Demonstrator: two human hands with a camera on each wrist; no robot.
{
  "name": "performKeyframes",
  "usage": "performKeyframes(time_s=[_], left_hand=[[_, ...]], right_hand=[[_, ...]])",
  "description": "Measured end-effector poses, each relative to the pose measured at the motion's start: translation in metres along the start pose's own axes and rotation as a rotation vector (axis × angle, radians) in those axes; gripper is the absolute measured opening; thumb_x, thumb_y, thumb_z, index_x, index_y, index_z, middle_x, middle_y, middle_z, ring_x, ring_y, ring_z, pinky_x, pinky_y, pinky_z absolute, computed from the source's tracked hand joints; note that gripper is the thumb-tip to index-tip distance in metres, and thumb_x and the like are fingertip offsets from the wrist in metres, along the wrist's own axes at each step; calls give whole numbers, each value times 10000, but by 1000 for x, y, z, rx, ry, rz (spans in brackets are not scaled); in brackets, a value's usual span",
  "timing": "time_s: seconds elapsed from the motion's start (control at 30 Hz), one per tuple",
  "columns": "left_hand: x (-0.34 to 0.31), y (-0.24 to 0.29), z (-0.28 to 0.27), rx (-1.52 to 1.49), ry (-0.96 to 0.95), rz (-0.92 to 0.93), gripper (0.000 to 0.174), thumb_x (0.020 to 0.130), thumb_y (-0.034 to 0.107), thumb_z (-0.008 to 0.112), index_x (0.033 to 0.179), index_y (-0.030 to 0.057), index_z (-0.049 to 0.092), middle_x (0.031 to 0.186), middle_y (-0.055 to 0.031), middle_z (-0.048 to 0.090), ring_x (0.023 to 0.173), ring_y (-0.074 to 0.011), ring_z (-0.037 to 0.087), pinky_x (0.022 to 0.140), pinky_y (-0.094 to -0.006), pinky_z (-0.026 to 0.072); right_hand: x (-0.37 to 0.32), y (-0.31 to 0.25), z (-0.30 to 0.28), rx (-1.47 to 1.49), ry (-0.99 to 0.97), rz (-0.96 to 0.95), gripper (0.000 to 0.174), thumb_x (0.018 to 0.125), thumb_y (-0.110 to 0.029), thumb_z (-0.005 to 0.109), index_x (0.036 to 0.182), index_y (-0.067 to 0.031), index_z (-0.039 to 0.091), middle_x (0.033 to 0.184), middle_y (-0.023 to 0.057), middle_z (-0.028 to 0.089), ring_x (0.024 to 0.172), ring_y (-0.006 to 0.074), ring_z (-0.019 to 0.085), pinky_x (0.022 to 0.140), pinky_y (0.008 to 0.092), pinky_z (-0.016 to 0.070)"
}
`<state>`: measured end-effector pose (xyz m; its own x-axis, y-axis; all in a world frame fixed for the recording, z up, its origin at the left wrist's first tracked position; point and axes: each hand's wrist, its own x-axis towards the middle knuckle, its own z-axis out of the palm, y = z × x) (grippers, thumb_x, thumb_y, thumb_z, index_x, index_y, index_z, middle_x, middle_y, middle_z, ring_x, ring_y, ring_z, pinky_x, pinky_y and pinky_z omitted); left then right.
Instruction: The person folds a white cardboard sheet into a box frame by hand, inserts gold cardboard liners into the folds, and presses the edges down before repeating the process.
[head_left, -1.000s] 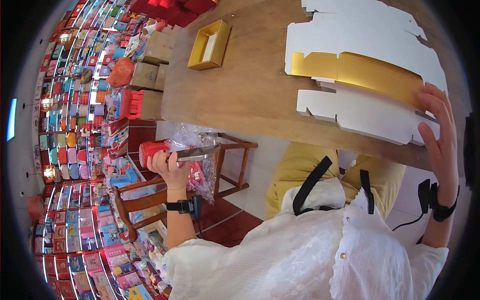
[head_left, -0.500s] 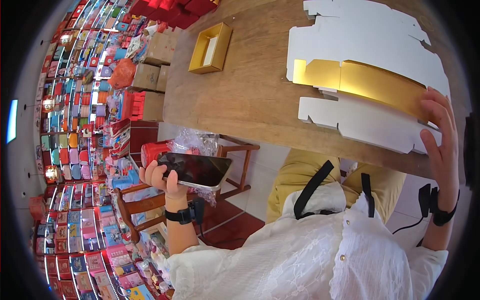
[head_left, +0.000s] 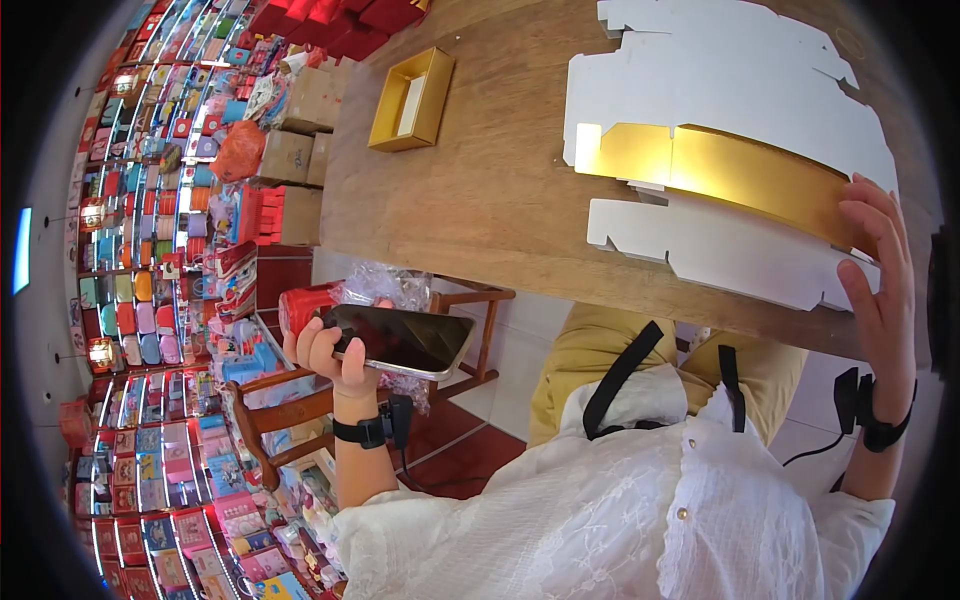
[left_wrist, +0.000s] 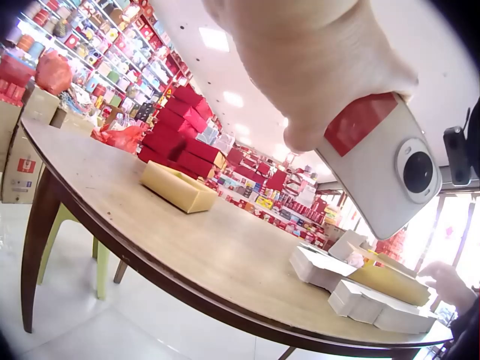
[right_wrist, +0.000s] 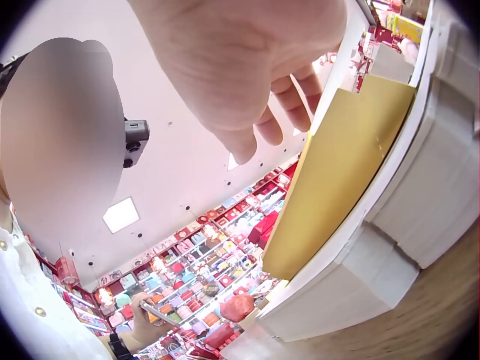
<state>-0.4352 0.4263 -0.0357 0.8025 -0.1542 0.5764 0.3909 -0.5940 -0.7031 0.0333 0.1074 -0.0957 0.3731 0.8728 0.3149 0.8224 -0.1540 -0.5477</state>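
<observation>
In the head view, my left hand [head_left: 335, 362] grips a smartphone [head_left: 415, 342] over the chair, its dark screen facing up. The left wrist view shows the phone's pale back with a red patch and a large round camera [left_wrist: 418, 171]. On the right, my right hand [head_left: 882, 245] has its fingers extended at the end of a folded gold card strip [head_left: 745, 185]. That strip lies across a stack of flat white die-cut box blanks [head_left: 715, 75]. In the right wrist view, the fingers hang loosely beside the gold strip [right_wrist: 341, 176].
An open gold box [head_left: 437, 92] stands farther left on the wooden table [head_left: 500, 190]. Red boxes [head_left: 345, 25] are piled at its far corner. Below the left hand is a wooden chair [head_left: 285, 408] with a plastic-wrapped red package [head_left: 305, 305]. Packed shop shelves and cartons [head_left: 288, 155] line the left.
My left hand has tilted the phone from nearly edge-on so that its screen now shows, and moved slightly down and right. The right hand has stayed at the gold strip's end.
</observation>
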Motion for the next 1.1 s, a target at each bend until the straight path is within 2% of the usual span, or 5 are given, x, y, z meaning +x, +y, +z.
performKeyframes(time_s=[0.3, 0.5, 0.67, 0.87, 1.1], left_hand=[[-11, 0, 9, -89, -145, -23, 754, 690, 238, 894, 1242, 124, 393, 1145, -120, 478, 1089, -329, 517, 1025, -535, 367], [-74, 16, 31, -621, -672, -971, 856, 649, 140, 843, 1361, -20, 395, 1256, -199, 480, 1193, -324, 485, 1061, -444, 372], [-145, 8, -15, -1386, -1464, -1699, 509, 809, 132, 624, 1292, 99, 470, 946, -35, 546, 740, -124, 547, 542, -260, 447], [-100, 75, -77, -1267, -2584, -866, 681, 790, 458, 720, 1293, 64, 485, 1111, -74, 557, 1010, -180, 540, 758, -353, 502], [-56, 158, -46, -1505, -2102, -891, 802, 804, 436, 687, 1370, -55, 403, 1045, -183, 610, 883, -221, 630, 714, -327, 526]], right_hand=[[1, -6, -1, 21, 7, 8, 347, 974, -250, 584, 1256, -48, 568, 1418, 132, 487, 1260, 268, 529, 1049, 364, 457], [-4, -7, -8, -57, 35, -19, 328, 948, -230, 610, 1217, -44, 581, 1373, 128, 523, 1167, 266, 594, 1166, 441, 279], [-7, -11, -13, -32, 76, -30, 318, 913, -180, 641, 1197, -46, 590, 1319, 120, 557, 1102, 272, 625, 1195, 488, 181], [-6, -17, -14, 28, 171, -55, 310, 890, -168, 670, 1173, -55, 613, 1283, 134, 569, 1220, 313, 540, 1171, 504, 219], [-20, -16, -20, 113, 245, -107, 319, 895, -173, 674, 1175, -32, 613, 1251, 134, 581, 1194, 306, 534, 1116, 445, 301]])
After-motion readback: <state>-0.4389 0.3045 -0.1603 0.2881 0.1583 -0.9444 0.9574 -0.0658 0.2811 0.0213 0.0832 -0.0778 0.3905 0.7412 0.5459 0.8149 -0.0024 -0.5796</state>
